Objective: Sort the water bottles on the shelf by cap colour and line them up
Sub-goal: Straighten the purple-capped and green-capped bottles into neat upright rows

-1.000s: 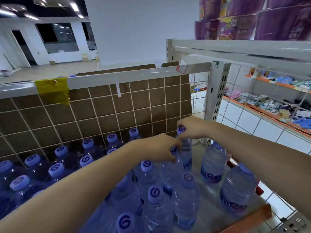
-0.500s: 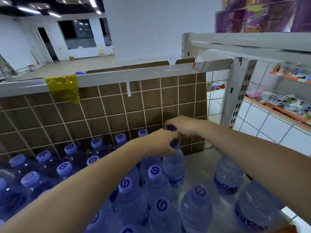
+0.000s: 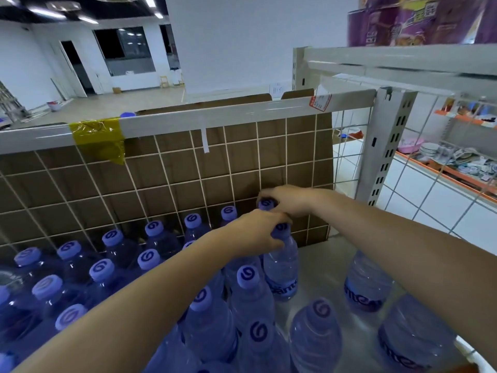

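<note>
Two hands [image 3: 271, 219] on caps, crowded bottles [image 3: 250, 300] (purple caps); wire grid [image 3: 172, 189] behind

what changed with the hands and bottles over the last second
Little changed. The left hand keeps its grip on the cap of one bottle and the right hand on the cap of the bottle behind it, both carried slightly further toward the wire grid back. Nothing was let go. The packed rows and the loose bottles on the right stayed put.

Since a second ago, both held bottles [image 3: 281, 262] carried back to the mesh [image 3: 172, 184] — two loose bottles [image 3: 367, 284] now nearer
</note>
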{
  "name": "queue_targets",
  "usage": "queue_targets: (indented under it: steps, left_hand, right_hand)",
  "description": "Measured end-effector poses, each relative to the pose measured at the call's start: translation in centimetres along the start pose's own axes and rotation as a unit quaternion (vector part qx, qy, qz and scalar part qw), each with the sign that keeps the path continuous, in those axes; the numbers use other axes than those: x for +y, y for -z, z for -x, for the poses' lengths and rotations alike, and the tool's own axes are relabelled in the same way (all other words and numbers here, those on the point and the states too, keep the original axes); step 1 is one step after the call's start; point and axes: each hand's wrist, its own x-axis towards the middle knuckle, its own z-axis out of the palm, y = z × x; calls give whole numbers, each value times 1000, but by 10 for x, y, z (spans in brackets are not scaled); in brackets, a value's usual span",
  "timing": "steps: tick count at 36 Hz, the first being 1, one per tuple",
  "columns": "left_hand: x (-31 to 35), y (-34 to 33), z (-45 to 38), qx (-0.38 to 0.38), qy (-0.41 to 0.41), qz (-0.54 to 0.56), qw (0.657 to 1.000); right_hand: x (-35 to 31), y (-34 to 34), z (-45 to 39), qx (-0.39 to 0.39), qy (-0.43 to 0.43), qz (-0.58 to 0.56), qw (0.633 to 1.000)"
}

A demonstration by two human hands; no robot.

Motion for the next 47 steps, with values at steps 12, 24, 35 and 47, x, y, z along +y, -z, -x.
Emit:
queue_targets:
  steps: [12,24,35,47]
  left_hand:
    - [1,3,7,15,-11,3,1000]
    - [-9,43,69,79,-18,-20,996]
    - [-15,31,133,-94,44,-89,991]
    - [-15,8,149,-56,25,-59,996]
  right_hand:
    - [-3,13,30,67,-23,-28,997]
    - [-44,13,63,131,-16,-7,991]
    - [-103,-31,90,-11,-57,26,998]
    - [-111,-57,118,58,-96,40,993]
